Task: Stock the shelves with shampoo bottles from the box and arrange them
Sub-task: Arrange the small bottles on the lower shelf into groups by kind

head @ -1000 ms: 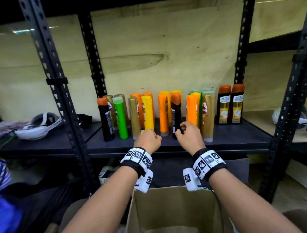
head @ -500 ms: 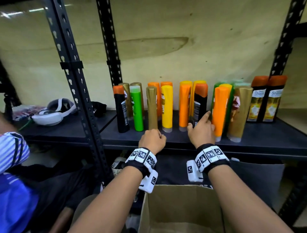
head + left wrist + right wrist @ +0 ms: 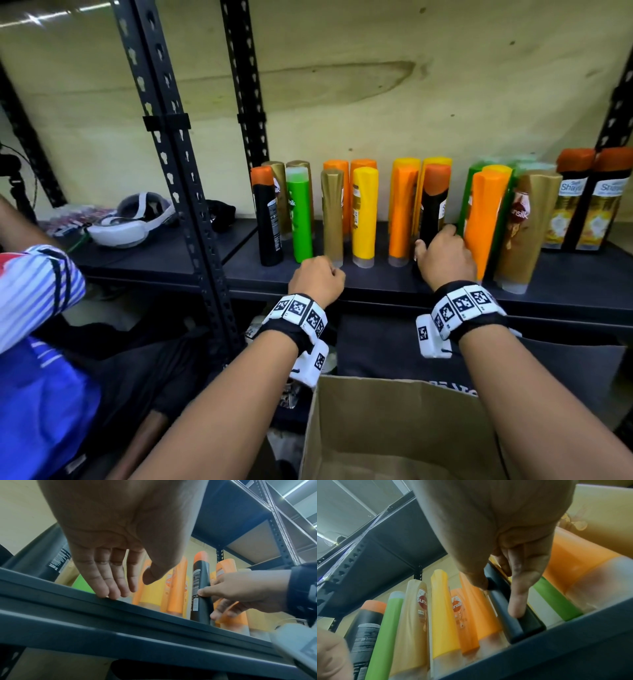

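Note:
Several shampoo bottles in orange, yellow, green, gold and black stand in rows on the dark shelf (image 3: 376, 286). My right hand (image 3: 443, 257) grips the lower part of a black bottle with an orange cap (image 3: 432, 212), between an orange bottle (image 3: 402, 212) and another orange bottle (image 3: 484, 219). The thumb and fingers pinch that black bottle (image 3: 200, 574) from both sides; it stands at the shelf's front (image 3: 510, 622). My left hand (image 3: 317, 279) holds nothing, and its fingertips (image 3: 109, 592) rest on the shelf's front lip. The cardboard box (image 3: 394, 428) sits below, its inside hidden.
A black perforated rack post (image 3: 178, 171) rises left of the bottles. A white headset (image 3: 130, 222) lies on the neighbouring shelf. Another person's striped sleeve (image 3: 34, 291) is at the far left. Two black and gold bottles (image 3: 582, 205) stand at the right end.
My right hand has shifted its hold on the black bottle, from curled at its base to fingers spread around its side. The view has moved left and closer. The left hand stays at the shelf edge.

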